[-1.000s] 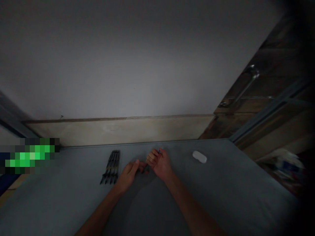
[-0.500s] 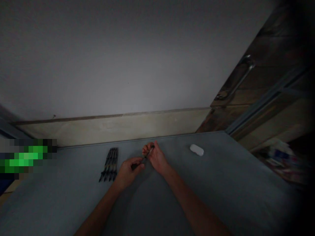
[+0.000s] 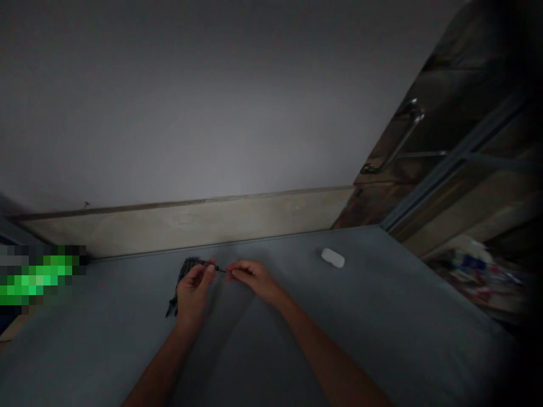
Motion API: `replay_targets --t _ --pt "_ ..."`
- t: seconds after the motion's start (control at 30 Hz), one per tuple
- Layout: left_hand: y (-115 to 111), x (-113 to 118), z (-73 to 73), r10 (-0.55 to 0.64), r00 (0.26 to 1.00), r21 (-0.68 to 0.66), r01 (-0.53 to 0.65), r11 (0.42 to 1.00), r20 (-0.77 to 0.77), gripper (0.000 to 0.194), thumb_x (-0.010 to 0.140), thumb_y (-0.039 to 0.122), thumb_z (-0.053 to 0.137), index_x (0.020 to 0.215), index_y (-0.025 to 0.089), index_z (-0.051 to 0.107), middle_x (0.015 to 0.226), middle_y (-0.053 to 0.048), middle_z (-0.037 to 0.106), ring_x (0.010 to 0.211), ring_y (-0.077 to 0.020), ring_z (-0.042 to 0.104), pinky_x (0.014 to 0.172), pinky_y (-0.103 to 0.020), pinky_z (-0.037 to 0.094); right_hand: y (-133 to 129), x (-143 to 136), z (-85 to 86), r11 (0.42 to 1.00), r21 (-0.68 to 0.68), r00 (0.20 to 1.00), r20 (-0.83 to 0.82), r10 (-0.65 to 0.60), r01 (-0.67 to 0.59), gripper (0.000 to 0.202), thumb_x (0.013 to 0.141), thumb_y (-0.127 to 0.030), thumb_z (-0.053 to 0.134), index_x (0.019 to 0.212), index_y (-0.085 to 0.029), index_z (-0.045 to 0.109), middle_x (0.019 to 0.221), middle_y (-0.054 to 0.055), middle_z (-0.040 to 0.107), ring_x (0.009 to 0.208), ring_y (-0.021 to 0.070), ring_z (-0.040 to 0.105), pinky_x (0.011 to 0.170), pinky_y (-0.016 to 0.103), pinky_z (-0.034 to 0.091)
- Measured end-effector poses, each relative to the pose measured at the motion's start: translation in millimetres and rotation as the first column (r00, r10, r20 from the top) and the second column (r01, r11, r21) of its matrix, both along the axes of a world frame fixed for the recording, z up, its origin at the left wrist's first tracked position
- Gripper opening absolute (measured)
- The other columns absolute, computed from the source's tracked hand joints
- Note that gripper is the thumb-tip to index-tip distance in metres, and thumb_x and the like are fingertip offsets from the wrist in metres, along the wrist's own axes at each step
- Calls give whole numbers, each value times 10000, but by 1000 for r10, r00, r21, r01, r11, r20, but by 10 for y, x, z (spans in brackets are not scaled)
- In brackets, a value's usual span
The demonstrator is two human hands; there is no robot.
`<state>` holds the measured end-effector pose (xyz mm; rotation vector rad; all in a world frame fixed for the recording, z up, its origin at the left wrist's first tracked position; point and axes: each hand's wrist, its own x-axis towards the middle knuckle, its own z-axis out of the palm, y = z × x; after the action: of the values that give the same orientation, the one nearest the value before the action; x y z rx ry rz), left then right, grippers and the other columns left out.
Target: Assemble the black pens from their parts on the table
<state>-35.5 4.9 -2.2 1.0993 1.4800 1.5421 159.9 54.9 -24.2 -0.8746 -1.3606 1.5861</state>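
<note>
My left hand (image 3: 193,291) is closed, pinching a dark, slim pen (image 3: 219,268) between thumb and fingers. The pen lies nearly level and its thin end points right. At that end, the fingertips of my right hand (image 3: 252,278) are pressed together; whether they grip a separate small part is too dim to see. Just behind and left of my left hand, a row of several similar dark pens (image 3: 183,277) rests on the grey table (image 3: 254,350), partly hidden by that hand.
A white rounded case (image 3: 333,258) rests on the table to the right of my hands. Behind the table rises a pale wall (image 3: 212,113). A metal handle (image 3: 399,141) is on the dark door at right, with piled clutter (image 3: 479,271) beyond the table edge.
Both hands have moved left, the left one now in front of the row of pens. The pen has turned from slanting upward to nearly level. My right hand has gone from loosely curled to a fingertip pinch.
</note>
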Motion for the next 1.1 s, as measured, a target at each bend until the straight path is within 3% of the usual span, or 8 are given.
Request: replay_targets --t 0.17,0.33,0.53,0.67,0.73,0.83,0.93,1.1 --pt "-22 15 -42 -122 970 -85 106 991 -210 577 925 791 722 970 229 846 985 -110 901 931 -292 848 873 -396 684 -13 -44 -10 994 67 992 100 74 -81 245 754 -452 1012 861 -279 876 848 3 854 827 247 763 829 394 594" --pt "-16 29 -89 -140 929 -100 112 989 -342 614 984 773 623 1098 223 870 1021 -130 912 966 -314 873 893 -415 700 -52 -115 -25 983 156 976 209 67 -101 161 801 -365 959 761 -283 827 771 -14 806 755 234 724 769 376 543" --pt "70 -298 20 38 870 0 -44 999 -492 520 1037 641 574 1220 231 838 1229 -159 889 1068 -329 847 954 -452 688 -138 -251 -48 954 298 937 341 -82 -25 312 858 -354 920 659 -289 689 678 -23 647 699 216 605 702 358 422" --pt "148 -696 92 185 729 17 -232 973 -660 528 1087 511 438 1265 184 813 1291 -192 836 1056 -335 798 987 -511 668 -203 -365 -55 915 403 899 403 -170 -7 368 830 -277 885 647 -304 567 665 -26 545 730 227 535 723 373 402" --pt "185 -835 83 187 659 -8 -280 960 -728 534 1085 461 420 1253 142 814 1277 -212 822 1096 -352 786 1060 -542 645 -229 -431 -59 898 440 879 425 -214 6 387 846 -250 860 663 -316 526 652 -22 514 724 239 528 722 386 411" --pt "232 -932 14 162 647 -52 -298 953 -745 455 1062 396 447 1150 164 829 1205 -201 829 1010 -354 793 1056 -571 643 -253 -547 -68 876 482 840 467 -275 19 424 888 -226 826 678 -332 474 612 -16 469 737 276 562 744 412 451" --pt "271 -959 -90 117 633 -89 -284 955 -765 348 1054 358 498 1055 226 820 1126 -156 849 976 -329 801 1050 -538 651 -262 -671 -72 860 510 786 532 -315 -1 420 904 -208 813 691 -336 474 612 1 519 806 324 641 812 453 500" --pt "326 -1013 -255 87 606 -90 -257 962 -791 359 1049 342 513 1027 188 836 1082 -196 873 1063 -350 836 1058 -497 646 -270 -824 -46 843 531 700 633 -331 -82 277 927 -227 789 738 -314 606 778 73 739 901 366 728 890 503 530"
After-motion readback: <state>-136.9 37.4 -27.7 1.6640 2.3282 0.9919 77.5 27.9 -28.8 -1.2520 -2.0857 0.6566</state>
